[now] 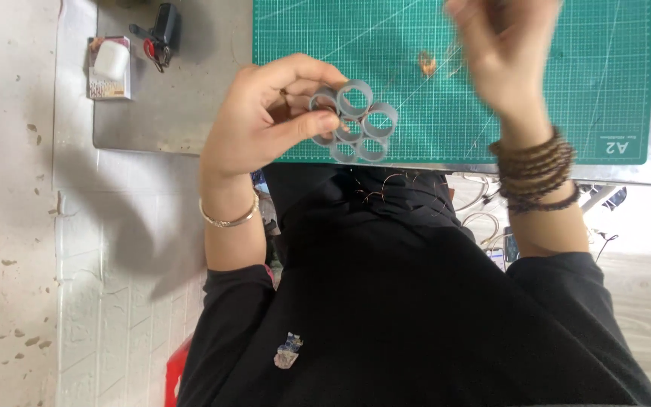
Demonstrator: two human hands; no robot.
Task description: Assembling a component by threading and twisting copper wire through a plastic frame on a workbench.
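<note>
A small white box [111, 62] sits on the grey table [190, 113] at far left. The left hand [265, 120] pinches a cluster of grey rings [356, 120] between thumb and fingertips, held over the near edge of the green cutting mat [491, 113]. Further right, the right hand [502, 53] hangs blurred above the mat, its grip loosely spread and holding nothing I can make out.

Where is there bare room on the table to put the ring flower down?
The green cutting mat is bare along its right half and its upper left corner. The grey tabletop between the mat and the small box is free too. It is crowded around the small scrap, under the right hand.
</note>
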